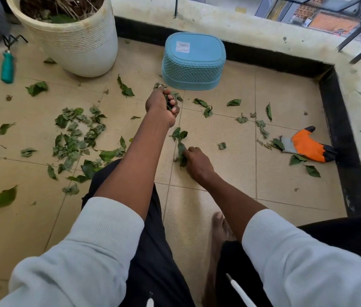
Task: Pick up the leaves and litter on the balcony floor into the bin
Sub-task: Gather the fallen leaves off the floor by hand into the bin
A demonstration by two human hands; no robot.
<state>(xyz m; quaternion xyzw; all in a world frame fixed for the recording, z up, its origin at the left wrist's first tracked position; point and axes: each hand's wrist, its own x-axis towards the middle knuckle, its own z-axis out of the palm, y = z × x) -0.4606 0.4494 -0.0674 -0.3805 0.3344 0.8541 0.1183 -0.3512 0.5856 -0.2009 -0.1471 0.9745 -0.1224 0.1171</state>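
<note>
Head view, the only view supplied. The person squats on the beige tiled balcony floor [219,134], both arms extended forward.

Left hand [162,106]: raised off the floor, fingers curled into a fist around a bunch of green leaves, some protruding above and between the fingers. It sits just short of the light-blue woven-pattern plastic bin [194,60]. That bin stands upside down near the black skirting, its base and label uppermost, so nothing can go in as it stands.

Right hand [198,162]: low on the tile, fingertips pinching a small cluster of green leaves [181,152] that lies on the floor. Grip engaged; whether the cluster has left the tile cannot be told.

Remaining litter: a dense scatter of torn green leaves [75,138] to the left, loose leaves along the left edge, further single leaves between the bin and the orange-and-grey work glove [308,145] lying by the right-hand skirting.

Other items: a large cream ribbed plant pot [80,41] at upper left, with a teal-handled garden tool [7,67] beside it.

Assessment: task at an early stage. One handful collected, a second being gathered, none visibly deposited. The greater part of the floor is uncleared, and the bin appears to need righting before use.
</note>
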